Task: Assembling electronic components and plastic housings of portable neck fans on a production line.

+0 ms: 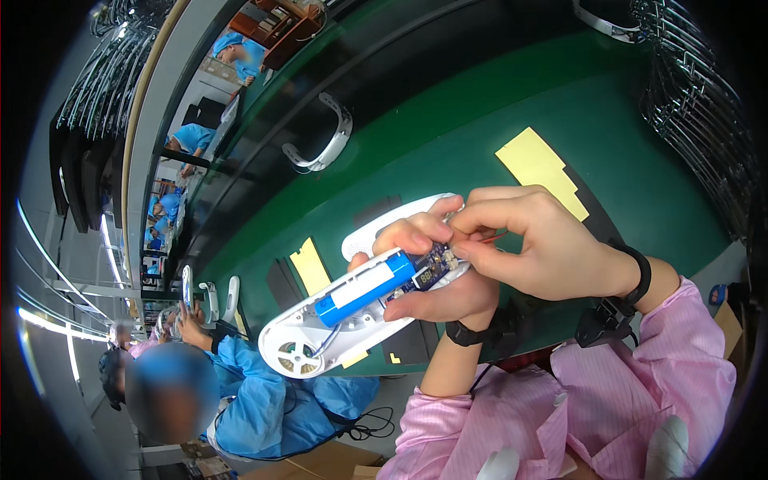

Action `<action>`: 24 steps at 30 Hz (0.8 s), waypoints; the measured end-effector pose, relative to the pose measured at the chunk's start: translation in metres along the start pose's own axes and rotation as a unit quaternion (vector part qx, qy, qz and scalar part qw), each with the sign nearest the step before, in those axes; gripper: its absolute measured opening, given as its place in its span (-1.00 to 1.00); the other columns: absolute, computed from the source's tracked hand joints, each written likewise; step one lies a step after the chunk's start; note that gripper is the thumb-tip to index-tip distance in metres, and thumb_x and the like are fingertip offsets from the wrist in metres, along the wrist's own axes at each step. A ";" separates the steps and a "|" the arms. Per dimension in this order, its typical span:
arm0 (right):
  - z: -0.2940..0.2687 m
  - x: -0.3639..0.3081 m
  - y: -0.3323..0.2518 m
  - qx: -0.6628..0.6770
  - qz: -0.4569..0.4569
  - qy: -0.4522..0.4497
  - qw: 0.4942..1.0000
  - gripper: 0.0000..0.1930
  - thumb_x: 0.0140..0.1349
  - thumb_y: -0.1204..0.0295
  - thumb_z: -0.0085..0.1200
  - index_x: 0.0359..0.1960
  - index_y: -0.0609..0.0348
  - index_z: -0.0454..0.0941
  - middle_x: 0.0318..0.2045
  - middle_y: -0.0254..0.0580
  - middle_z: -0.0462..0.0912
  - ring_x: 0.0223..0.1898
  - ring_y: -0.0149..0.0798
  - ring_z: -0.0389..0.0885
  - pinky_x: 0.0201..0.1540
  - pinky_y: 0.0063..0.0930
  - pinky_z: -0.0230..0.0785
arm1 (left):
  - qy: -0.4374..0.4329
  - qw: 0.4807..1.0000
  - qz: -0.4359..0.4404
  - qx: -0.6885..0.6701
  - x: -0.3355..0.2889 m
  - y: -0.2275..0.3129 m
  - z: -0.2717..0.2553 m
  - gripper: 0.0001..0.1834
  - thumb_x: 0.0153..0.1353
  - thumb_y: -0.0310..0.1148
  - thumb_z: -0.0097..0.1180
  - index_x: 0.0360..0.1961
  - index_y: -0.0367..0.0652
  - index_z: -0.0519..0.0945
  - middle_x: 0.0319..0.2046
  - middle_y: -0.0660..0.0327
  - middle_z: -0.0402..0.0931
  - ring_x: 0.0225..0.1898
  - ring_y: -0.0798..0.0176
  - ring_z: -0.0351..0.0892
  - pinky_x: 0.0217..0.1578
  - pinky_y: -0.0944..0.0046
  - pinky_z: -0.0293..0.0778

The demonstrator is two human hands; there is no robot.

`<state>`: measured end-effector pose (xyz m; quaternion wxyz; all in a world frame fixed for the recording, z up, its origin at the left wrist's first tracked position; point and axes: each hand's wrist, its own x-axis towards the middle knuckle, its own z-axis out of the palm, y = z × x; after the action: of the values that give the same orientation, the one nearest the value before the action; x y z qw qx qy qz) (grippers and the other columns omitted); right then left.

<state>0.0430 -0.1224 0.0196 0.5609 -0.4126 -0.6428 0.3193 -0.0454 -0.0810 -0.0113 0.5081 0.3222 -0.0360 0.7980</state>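
Observation:
My left hand [452,302] is wrapped round an elongated white plastic housing [364,334], held tilted above the green bench with its inside facing up. Lengthwise in it lies a blue cylindrical battery [364,290] with a white label. A small circuit board [433,268] sits beyond the battery, partly under my fingers, and a round speaker [298,358] fills the near-left end. At the board's right end my right hand [540,240] pinches a thin red wire [494,237] between thumb and forefinger. The wire's tip is hidden by the fingertips.
Behind the housing rests another white shell [376,232]. Yellow sheets [544,172] and dark flat pieces [282,280] lie on the green bench [432,152]. Farther back is a curved white device [340,140]. Metal hooks [704,120] crowd the right side; a co-worker in blue [264,392] sits at left.

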 end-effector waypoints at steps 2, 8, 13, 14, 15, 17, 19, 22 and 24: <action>-0.001 0.001 0.001 0.014 0.006 -0.001 1.000 -0.90 0.04 0.52 0.08 -0.48 0.34 0.52 -0.53 -0.13 0.54 -0.50 -0.26 0.53 -0.41 -0.50 0.38 | 0.002 1.000 0.012 0.017 0.000 -0.002 0.001 -0.26 0.06 0.42 -0.29 -0.10 -0.06 0.25 -0.49 0.26 0.36 -0.46 0.23 0.50 -0.23 -0.16 0.51; -0.010 0.006 -0.006 0.030 0.003 -0.039 0.999 -0.89 0.01 0.53 0.10 -0.45 0.33 0.51 -0.51 -0.16 0.55 -0.51 -0.31 0.54 -0.38 -0.52 0.42 | -0.040 0.996 0.011 0.084 0.002 0.010 0.002 -0.38 0.21 0.31 -0.44 0.02 0.06 0.23 -0.43 0.29 0.31 -0.45 0.31 0.41 0.00 -0.20 0.41; -0.011 0.003 -0.012 -0.026 -0.070 -0.031 0.997 -0.89 -0.05 0.55 0.12 -0.45 0.28 0.49 -0.52 -0.19 0.54 -0.53 -0.30 0.53 -0.43 -0.52 0.40 | -0.050 0.996 0.005 0.068 0.004 0.014 0.008 -0.37 0.22 0.31 -0.44 0.01 0.03 0.24 -0.45 0.29 0.31 -0.45 0.31 0.41 0.01 -0.19 0.41; -0.011 0.001 -0.012 -0.043 -0.076 -0.032 0.996 -0.89 -0.06 0.55 0.12 -0.46 0.28 0.49 -0.53 -0.19 0.53 -0.54 -0.28 0.53 -0.45 -0.51 0.40 | -0.042 0.997 0.008 0.069 0.001 0.014 0.009 -0.37 0.22 0.31 -0.43 0.00 0.03 0.25 -0.45 0.28 0.31 -0.45 0.30 0.42 0.00 -0.19 0.42; -0.011 0.000 -0.013 -0.060 -0.081 -0.033 0.994 -0.89 -0.07 0.55 0.12 -0.47 0.27 0.48 -0.54 -0.20 0.52 -0.55 -0.27 0.52 -0.47 -0.50 0.39 | -0.035 0.997 0.012 0.071 0.000 0.014 0.010 -0.37 0.22 0.31 -0.42 0.00 0.02 0.25 -0.45 0.28 0.31 -0.45 0.30 0.42 -0.01 -0.19 0.43; -0.014 -0.001 -0.016 -0.067 -0.084 -0.034 0.994 -0.90 -0.07 0.57 0.11 -0.47 0.26 0.48 -0.55 -0.19 0.50 -0.56 -0.22 0.51 -0.50 -0.47 0.37 | -0.009 1.000 0.001 0.022 0.000 0.013 0.012 -0.20 0.06 0.45 -0.41 0.00 -0.05 0.20 -0.47 0.25 0.34 -0.45 0.25 0.50 -0.07 -0.31 0.41; -0.014 -0.003 -0.017 -0.087 -0.094 -0.025 0.991 -0.90 -0.09 0.57 0.10 -0.49 0.25 0.47 -0.56 -0.18 0.49 -0.57 -0.19 0.51 -0.50 -0.45 0.37 | -0.001 1.000 -0.017 0.003 -0.001 0.013 0.012 -0.24 0.12 0.41 -0.42 0.03 -0.04 0.19 -0.47 0.24 0.34 -0.45 0.24 0.50 -0.06 -0.31 0.41; -0.013 -0.002 -0.010 -0.107 -0.131 -0.031 0.985 -0.84 -0.11 0.62 0.15 -0.43 0.24 0.51 -0.53 -0.30 0.50 -0.62 -0.45 0.44 -0.59 -0.64 0.30 | 0.007 1.000 -0.017 0.001 -0.001 0.015 0.014 -0.32 0.20 0.33 -0.42 0.04 -0.04 0.19 -0.46 0.24 0.35 -0.45 0.24 0.50 -0.05 -0.33 0.40; -0.012 -0.002 -0.006 -0.101 -0.135 -0.032 0.985 -0.84 -0.11 0.62 0.15 -0.43 0.25 0.51 -0.53 -0.28 0.50 -0.62 -0.44 0.44 -0.59 -0.63 0.31 | 0.014 1.000 -0.019 0.003 -0.003 0.014 0.018 -0.36 0.22 0.28 -0.39 0.04 -0.03 0.19 -0.46 0.24 0.35 -0.45 0.24 0.49 -0.06 -0.28 0.42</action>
<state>0.0538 -0.1279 0.0262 0.5334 -0.3658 -0.7393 0.1872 -0.0482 -0.0968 0.0050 0.5224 0.3126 -0.0208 0.7931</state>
